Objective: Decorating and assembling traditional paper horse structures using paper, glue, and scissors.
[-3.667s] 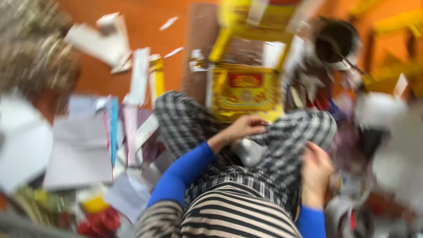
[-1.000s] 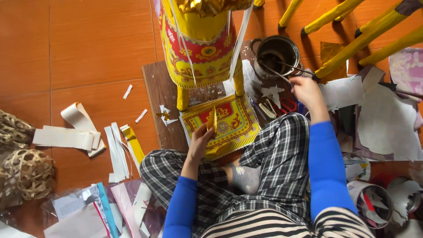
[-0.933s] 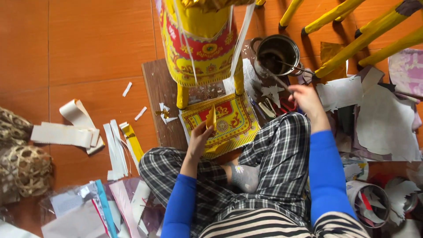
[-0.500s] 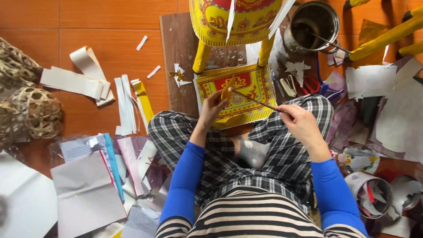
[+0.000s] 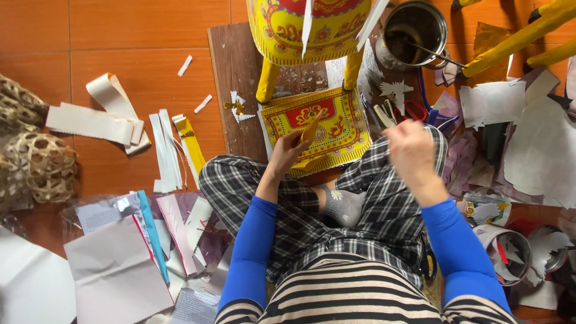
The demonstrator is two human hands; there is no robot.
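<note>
Yellow paper strip [image 5: 312, 127] | left hand [image 5: 288, 153] pinches it over decorated panel [image 5: 315, 129] | right hand [image 5: 411, 150] blurred, grip unclear | press flat, align with panel edge.

Orange tile floor [image 5: 120, 36] w/ brown wood board [image 5: 231, 72].
</note>
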